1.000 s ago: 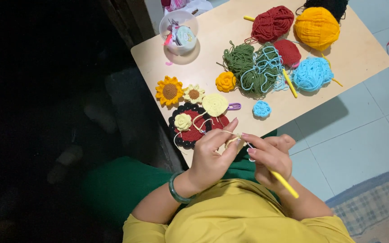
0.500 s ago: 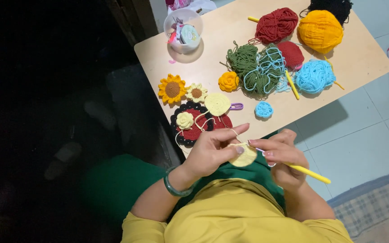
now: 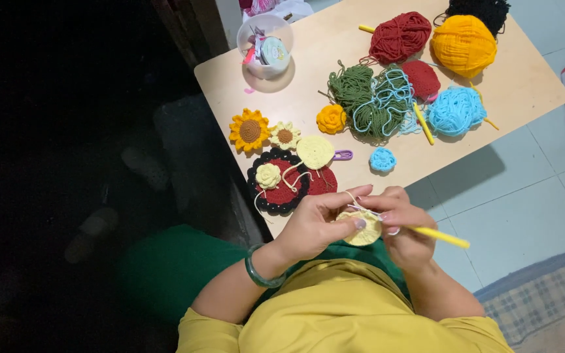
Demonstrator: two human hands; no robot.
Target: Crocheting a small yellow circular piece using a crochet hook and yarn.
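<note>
Left hand: left hand [image 3: 315, 225] pinches the pale yellow crochet round [image 3: 363, 230] between thumb and fingers, just off the near edge of the worktop [image 3: 308, 72]; a strand of pale yarn runs over its forefinger.
Right hand: right hand [image 3: 401, 225] is closed around the yellow crochet hook [image 3: 441, 236], whose tip meets the round; the handle juts out to the right.
Piece in hand: a small flat disc, held above the lap, touching both hands and apart from the worktop.
Done, as judged: the disc looks worked through several rounds but is plainer than the finished pieces on the worktop, so it seems partway.
Finished pieces: a sunflower [image 3: 250, 130], a small cream flower [image 3: 285, 136], a pale yellow disc [image 3: 315, 151] and a red coaster with black border [image 3: 281, 186] carrying a cream rose, all by the near left corner; an orange rose [image 3: 331, 119] and a small blue round [image 3: 382, 159] lie toward the middle.
Left, as judged: more rounds or petals, and fastening off the loose yarn.
Supplies: green yarn [image 3: 356, 97], blue yarn [image 3: 456, 111], red yarn [image 3: 400, 36] and orange yarn ball [image 3: 463, 44] toward the far right; a clear tub [image 3: 266, 44] at the far left corner.
Hidden: the hook's tip and the working loop sit behind the fingers; stitch type cannot be made out.
Cut off: black yarn at the far edge; the left of the view is too dark to read.
</note>
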